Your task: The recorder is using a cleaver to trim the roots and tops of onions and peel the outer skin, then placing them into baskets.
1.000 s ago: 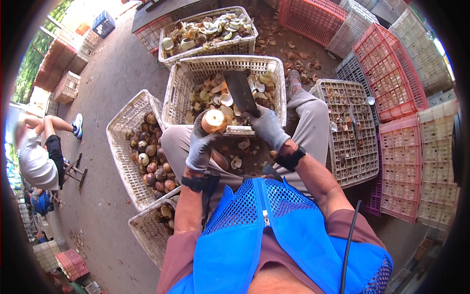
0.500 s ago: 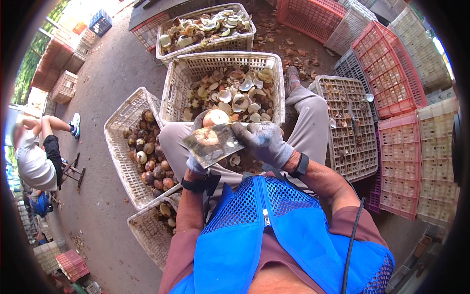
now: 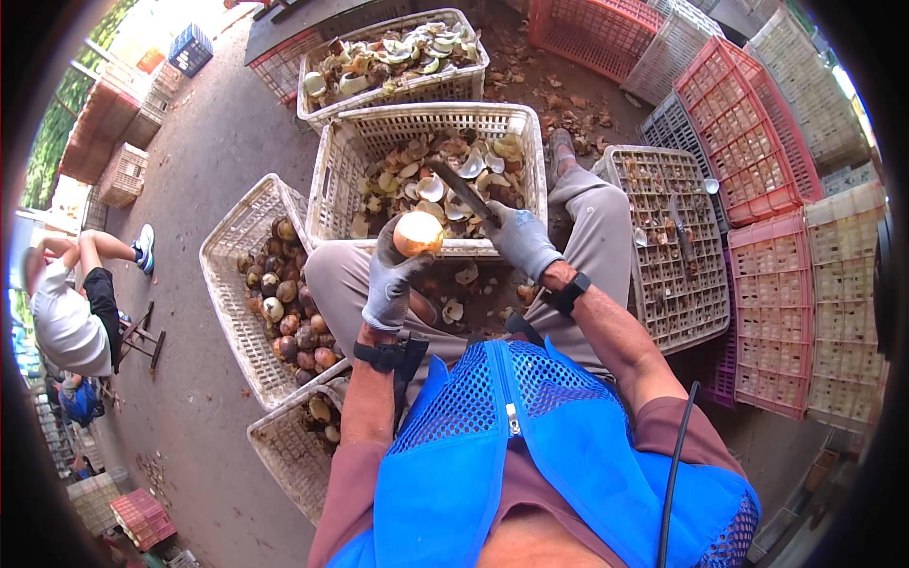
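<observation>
My left hand (image 3: 386, 289), in a grey work glove, is closed around a round, pale cream and light-brown fruit or nut (image 3: 418, 234); its exact kind is unclear. Gripped in my gloved right hand (image 3: 526, 250) is a cleaver (image 3: 458, 191). Its dark blade points up and left, seen nearly edge-on and apart from the round piece. Both hands are above the near rim of a white plastic crate (image 3: 331, 189) between my knees. Curved, pale shell pieces (image 3: 431, 187) fill its bottom.
Left of my knee stands a crate (image 3: 225, 270) of brown round pieces (image 3: 308, 333). Another shell-filled crate (image 3: 312, 109) is beyond. On my right, a long knife (image 3: 682, 230) lies on an upturned crate (image 3: 653, 303), beside stacked red crates (image 3: 748, 123). A seated person (image 3: 71, 317) is far left.
The cleaver has moved away from the round piece and turned from flat to edge-on, its tip now up over the shell crate. My hands have moved apart.
</observation>
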Demonstrator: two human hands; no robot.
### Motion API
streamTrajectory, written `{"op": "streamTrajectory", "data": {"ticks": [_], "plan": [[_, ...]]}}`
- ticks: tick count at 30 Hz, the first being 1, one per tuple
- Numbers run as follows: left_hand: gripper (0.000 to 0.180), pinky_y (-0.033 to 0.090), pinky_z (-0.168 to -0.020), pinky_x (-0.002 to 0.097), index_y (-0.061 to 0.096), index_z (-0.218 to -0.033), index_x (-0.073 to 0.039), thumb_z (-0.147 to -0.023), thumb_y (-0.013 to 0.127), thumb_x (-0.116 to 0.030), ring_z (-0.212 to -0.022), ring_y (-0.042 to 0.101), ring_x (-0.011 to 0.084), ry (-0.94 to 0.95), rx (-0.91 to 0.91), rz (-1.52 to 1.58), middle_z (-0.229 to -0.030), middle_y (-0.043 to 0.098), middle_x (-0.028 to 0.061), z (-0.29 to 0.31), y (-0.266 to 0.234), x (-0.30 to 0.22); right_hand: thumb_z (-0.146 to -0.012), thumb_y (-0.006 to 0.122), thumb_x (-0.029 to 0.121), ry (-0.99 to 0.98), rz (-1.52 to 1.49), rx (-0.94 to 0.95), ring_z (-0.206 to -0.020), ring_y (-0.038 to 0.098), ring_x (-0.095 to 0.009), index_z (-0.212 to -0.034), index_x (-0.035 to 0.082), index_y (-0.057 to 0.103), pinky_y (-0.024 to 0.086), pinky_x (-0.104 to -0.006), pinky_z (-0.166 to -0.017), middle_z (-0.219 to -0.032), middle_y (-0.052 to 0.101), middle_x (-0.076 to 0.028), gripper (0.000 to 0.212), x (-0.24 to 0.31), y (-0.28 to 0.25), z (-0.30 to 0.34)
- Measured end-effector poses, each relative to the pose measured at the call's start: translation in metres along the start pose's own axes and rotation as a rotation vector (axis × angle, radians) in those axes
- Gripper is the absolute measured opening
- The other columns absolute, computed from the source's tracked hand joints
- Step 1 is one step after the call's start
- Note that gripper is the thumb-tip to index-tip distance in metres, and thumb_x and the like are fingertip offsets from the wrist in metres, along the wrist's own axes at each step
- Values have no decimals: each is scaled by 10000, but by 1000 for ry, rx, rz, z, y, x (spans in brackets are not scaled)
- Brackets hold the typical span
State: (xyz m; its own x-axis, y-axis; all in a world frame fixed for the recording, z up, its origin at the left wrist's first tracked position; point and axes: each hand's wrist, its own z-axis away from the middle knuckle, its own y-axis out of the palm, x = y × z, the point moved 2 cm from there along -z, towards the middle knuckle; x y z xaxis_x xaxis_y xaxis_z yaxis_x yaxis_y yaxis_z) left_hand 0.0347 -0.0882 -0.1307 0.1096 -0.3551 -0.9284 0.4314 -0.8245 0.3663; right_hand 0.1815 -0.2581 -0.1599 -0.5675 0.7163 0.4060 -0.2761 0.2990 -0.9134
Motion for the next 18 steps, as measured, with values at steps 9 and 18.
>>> {"op": "streamTrajectory", "data": {"ticks": [9,18], "plan": [[866,498,-940,309,383,-1399,-71,-642,793,25,-1143,548,191,177,91,-589,-1292,515,82,2,20,-22,-916,601,444,504,-2009,742,-427,333,-32,-902,185,561,271,-190,-372,-585,430,92,262,57,1,24],[886,492,-754,256,75,-1525,-178,-884,670,-322,-885,594,129,-163,284,207,-1152,573,85,12,16,-11,-773,763,232,-256,-1027,-352,-570,599,-170,-1065,31,624,495,-354,-541,-693,627,-51,380,62,-34,20]]}}
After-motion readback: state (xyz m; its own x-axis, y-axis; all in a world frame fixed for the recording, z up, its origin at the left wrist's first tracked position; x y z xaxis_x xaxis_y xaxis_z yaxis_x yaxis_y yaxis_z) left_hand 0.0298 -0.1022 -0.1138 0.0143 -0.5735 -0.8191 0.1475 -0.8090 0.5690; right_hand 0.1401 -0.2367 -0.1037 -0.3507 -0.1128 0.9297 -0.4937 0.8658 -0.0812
